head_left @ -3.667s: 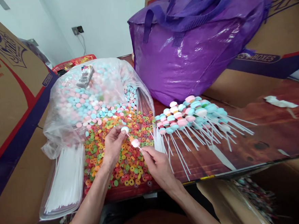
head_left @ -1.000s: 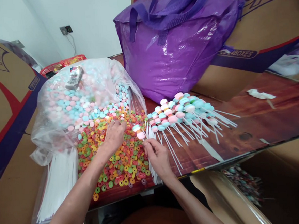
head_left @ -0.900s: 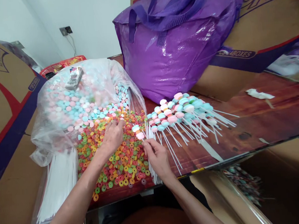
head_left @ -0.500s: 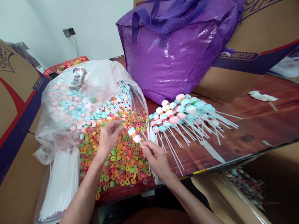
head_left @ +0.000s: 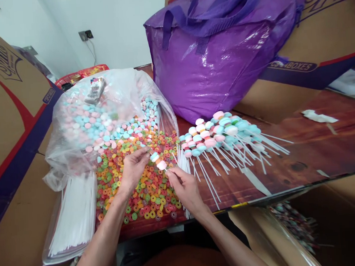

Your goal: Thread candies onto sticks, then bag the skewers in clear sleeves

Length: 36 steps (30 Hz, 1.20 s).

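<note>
My right hand (head_left: 183, 187) pinches a thin white stick with pastel candies threaded on it, the candy skewer (head_left: 157, 160), held over the heap of coloured ring candies (head_left: 141, 180). My left hand (head_left: 133, 167) is pinched at the skewer's tip, fingers closed on a small piece I cannot make out. Behind the rings lies a clear plastic bag (head_left: 103, 114) of pink, blue and white round candies. A pile of finished candy skewers (head_left: 223, 136) fans out on the wooden table (head_left: 303, 156) to the right.
A flat clear pack of white sticks (head_left: 72, 215) lies at the left front. Loose white sticks (head_left: 184, 167) sit beside my right hand. A big purple bag (head_left: 220, 49) stands behind, cardboard boxes (head_left: 8, 104) flank both sides, and a torn wrapper scrap (head_left: 319, 116) lies far right.
My left hand reached into the ring candy heap, picked up something small, and came back to the skewer's tip. My right hand kept holding the skewer.
</note>
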Each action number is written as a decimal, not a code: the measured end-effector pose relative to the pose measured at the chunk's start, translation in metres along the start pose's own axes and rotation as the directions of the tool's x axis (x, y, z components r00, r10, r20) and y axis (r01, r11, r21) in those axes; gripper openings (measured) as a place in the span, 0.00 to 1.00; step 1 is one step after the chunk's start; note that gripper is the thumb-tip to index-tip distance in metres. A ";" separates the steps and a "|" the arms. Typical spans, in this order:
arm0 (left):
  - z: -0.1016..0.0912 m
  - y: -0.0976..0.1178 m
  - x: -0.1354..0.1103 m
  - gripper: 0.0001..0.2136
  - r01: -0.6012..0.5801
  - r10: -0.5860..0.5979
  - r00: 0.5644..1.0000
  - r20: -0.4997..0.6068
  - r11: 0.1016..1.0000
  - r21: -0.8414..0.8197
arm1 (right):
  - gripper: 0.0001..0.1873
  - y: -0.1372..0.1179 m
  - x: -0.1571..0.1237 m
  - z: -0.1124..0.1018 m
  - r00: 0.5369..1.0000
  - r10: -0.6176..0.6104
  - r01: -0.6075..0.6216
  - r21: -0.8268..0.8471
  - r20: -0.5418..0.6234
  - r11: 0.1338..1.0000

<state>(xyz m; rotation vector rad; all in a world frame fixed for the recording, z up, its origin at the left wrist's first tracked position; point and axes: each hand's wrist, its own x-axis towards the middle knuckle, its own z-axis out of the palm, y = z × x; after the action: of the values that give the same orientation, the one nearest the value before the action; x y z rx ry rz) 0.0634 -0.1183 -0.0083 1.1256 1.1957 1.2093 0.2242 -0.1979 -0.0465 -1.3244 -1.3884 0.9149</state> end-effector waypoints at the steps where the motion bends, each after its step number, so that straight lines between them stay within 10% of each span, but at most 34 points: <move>1: 0.000 -0.001 -0.001 0.17 0.000 0.000 1.000 0.005 1.000 0.000 | 0.14 0.000 0.000 0.000 1.000 -0.002 0.002 -0.008 -0.004 1.000; 18: 0.003 -0.013 -0.004 0.08 -0.157 0.165 0.982 -0.096 0.984 0.090 | 0.14 -0.009 -0.007 0.014 0.987 -0.154 0.142 -0.176 -0.056 0.974; 27: -0.001 -0.006 -0.006 0.16 0.085 -0.123 0.986 -0.111 0.951 -0.298 | 0.12 -0.006 -0.007 0.011 0.999 0.029 -0.032 0.122 0.025 0.992; 36: -0.011 0.004 -0.011 0.15 0.010 -0.024 0.996 -0.083 0.987 -0.158 | 0.14 -0.009 -0.006 0.007 0.992 0.048 -0.063 0.131 0.116 0.989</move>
<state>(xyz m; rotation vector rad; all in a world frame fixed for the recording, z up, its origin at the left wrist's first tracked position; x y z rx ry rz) 0.0524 -0.1291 -0.0048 0.9532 1.1494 1.3257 0.2146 -0.2043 -0.0408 -1.2303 -1.3549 1.1165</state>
